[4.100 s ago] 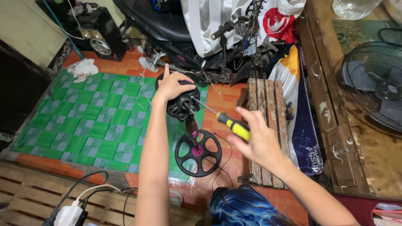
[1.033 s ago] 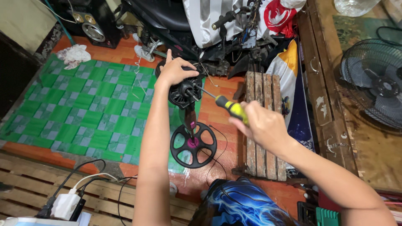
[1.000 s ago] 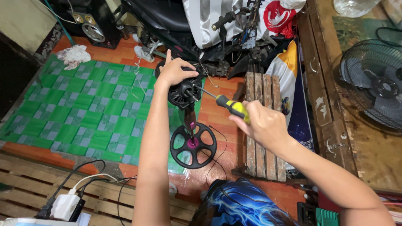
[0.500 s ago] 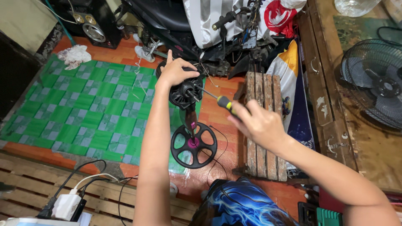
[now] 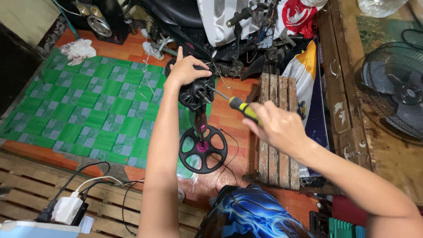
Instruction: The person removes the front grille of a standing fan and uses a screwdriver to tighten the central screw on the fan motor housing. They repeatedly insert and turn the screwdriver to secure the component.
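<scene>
Head view: the left hand (image 5: 187, 70) is closed over the top of a black fan motor (image 5: 196, 93), held above the green checked mat (image 5: 88, 110). The motor's stem runs down to a black spoked round base (image 5: 203, 149) on the floor. The right hand (image 5: 277, 128) grips a yellow-handled screwdriver (image 5: 240, 108), its tip at the motor housing.

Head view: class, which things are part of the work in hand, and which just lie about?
In use: left hand, black fan motor, round black base, right hand, yellow-handled screwdriver.
Lying about: green checked mat, wooden crate, caged fan, white charger.
</scene>
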